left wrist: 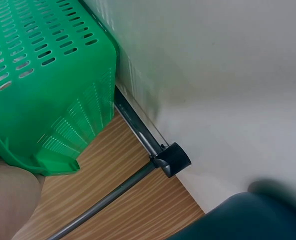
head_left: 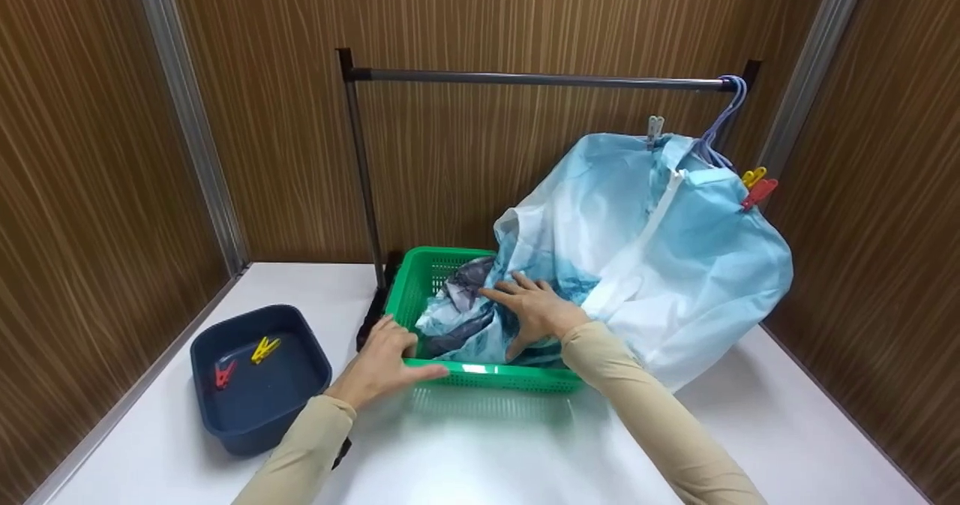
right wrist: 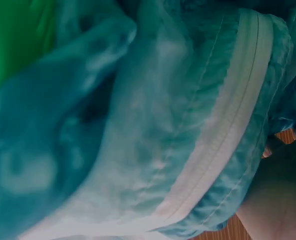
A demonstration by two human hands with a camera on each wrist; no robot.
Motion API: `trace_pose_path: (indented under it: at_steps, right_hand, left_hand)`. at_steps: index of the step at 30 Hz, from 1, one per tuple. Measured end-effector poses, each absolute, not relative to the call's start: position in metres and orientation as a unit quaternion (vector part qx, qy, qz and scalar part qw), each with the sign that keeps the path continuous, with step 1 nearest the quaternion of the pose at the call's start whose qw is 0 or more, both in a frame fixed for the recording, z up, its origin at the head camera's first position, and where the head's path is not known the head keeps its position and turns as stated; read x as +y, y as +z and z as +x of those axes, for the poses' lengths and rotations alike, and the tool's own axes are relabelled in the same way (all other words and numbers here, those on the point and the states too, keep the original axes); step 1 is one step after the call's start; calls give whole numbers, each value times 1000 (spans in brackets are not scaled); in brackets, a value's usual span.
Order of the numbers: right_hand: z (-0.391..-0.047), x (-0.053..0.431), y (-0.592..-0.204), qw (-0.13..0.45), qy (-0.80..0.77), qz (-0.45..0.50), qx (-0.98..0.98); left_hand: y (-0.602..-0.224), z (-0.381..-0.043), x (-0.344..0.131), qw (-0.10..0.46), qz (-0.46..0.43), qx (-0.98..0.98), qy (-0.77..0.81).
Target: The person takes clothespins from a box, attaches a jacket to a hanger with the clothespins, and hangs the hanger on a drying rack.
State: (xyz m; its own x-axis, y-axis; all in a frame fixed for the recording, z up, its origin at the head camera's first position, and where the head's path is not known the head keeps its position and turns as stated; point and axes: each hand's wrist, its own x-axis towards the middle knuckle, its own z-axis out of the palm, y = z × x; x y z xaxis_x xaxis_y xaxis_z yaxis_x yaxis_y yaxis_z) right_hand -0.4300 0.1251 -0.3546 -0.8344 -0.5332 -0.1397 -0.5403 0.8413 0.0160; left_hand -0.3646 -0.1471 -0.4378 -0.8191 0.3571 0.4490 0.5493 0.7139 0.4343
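A green plastic basket [head_left: 487,376] stands under the rack, crumpled blue, white and dark grey cloth [head_left: 465,329] inside. At its front left corner my left hand [head_left: 382,362] grips the rim, thumb along the front edge. My right hand [head_left: 540,314] rests with spread fingers on the cloth in the basket. Beside it hangs a light blue and white zip jacket [head_left: 675,265] on purple hangers [head_left: 724,122], its lower left part reaching into the basket. In the right wrist view, jacket fabric with a white zip [right wrist: 222,120] fills most of the picture.
A black clothes rack [head_left: 525,79] stands behind the basket. Grey [head_left: 655,130], yellow [head_left: 754,177] and red clothespins [head_left: 760,193] sit at the jacket's shoulders. On the left, a dark blue tub [head_left: 259,407] holds a yellow [head_left: 265,350] and a red clothespin [head_left: 224,374]. Wood-grain walls enclose the white table.
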Motion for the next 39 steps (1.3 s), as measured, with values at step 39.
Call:
trace_pose_path:
  at_steps: [39]
  right_hand:
    - [-460,165,-339,-187,3,-307,933]
  left_hand:
    - [-434,-367,-147,145,-237,-917,-287]
